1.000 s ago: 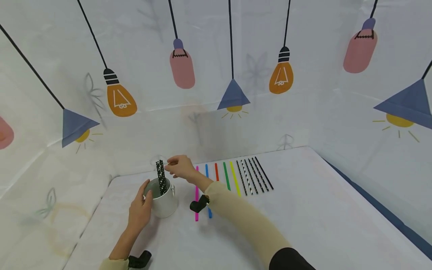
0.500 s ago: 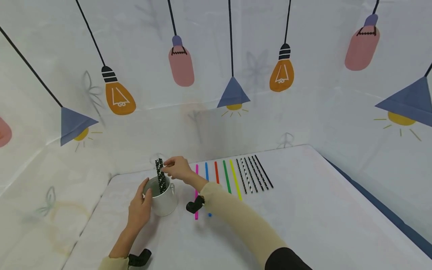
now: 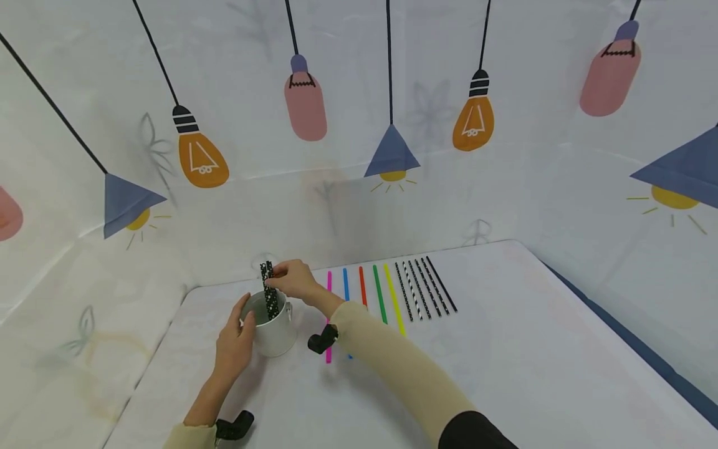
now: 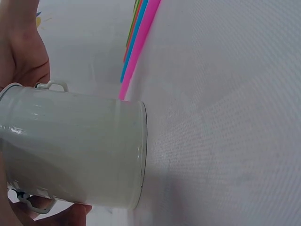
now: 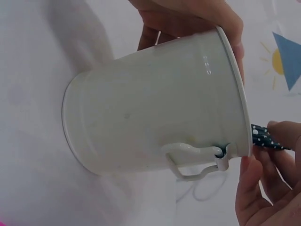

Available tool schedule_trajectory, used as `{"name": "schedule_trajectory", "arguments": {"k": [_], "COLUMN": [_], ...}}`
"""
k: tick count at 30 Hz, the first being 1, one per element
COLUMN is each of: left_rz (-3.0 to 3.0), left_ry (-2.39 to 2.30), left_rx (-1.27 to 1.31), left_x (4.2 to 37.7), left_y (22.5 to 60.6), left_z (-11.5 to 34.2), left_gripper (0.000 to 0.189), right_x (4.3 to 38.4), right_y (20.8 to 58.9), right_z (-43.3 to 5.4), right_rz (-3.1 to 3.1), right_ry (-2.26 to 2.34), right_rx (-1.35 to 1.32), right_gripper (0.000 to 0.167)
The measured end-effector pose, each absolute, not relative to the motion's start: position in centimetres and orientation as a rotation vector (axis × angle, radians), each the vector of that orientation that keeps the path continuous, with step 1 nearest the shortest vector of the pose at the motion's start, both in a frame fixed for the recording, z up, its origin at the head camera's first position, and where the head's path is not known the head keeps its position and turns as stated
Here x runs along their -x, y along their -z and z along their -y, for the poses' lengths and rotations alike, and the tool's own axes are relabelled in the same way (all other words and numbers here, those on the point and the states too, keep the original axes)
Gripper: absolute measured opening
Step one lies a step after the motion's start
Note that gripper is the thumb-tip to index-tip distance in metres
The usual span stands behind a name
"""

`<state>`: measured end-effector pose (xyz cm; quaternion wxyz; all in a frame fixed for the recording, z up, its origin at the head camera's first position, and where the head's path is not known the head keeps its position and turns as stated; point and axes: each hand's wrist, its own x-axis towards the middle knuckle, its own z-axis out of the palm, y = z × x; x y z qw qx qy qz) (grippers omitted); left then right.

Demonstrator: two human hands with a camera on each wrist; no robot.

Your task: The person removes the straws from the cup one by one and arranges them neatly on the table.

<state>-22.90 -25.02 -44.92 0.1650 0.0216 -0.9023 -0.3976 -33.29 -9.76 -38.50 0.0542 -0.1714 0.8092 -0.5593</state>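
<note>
A white metal pail (image 3: 276, 340) stands upright on the white table, with a small loop lug at its side. My left hand (image 3: 234, 349) grips its left side near the rim. Several black straws with white dots (image 3: 272, 304) rise together out of the pail, their lower ends hidden inside. My right hand (image 3: 294, 279) pinches these straws just above the rim. In the right wrist view, thumb and fingers meet on the dotted straws (image 5: 263, 136) beside the rim of the pail (image 5: 155, 108). The pail (image 4: 75, 146) fills the left of the left wrist view.
Right of the pail lie single pink (image 3: 329, 355), blue (image 3: 346, 284), red (image 3: 363, 287), green (image 3: 379, 293) and yellow (image 3: 394, 299) straws, partly under my right forearm. Beyond them are several black patterned straws (image 3: 426, 288). A wall sheet with printed lamps (image 3: 392, 153) stands behind.
My right hand has moved slightly left and now pinches the dotted straws, from beside them a second ago. My left hand stays on the pail.
</note>
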Motion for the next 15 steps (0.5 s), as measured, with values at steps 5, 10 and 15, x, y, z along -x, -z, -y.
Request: {"name": "schedule_trajectory", "arguments": {"k": [5, 10, 15], "left_rz": [2.575, 2.577, 2.562], "left_ry": [1.132, 1.132, 1.128], "left_rx": [-0.072, -0.07, -0.053], "left_x": [22.7, 22.7, 22.9], "left_y": [45.0, 45.0, 44.9], "left_z": [25.1, 25.1, 25.0], "left_gripper": [0.053, 0.053, 0.052], "right_x": [33.1, 33.2, 33.7], "right_y": [38.7, 38.7, 37.8], "right_z": [10.1, 9.7, 8.5], "right_rz": [-2.497, -2.509, -2.52], "right_ry": [1.683, 1.735, 1.857], "right_rx": [0.529, 0.585, 0.682], "right_gripper": [0.021, 0.021, 0.017]}}
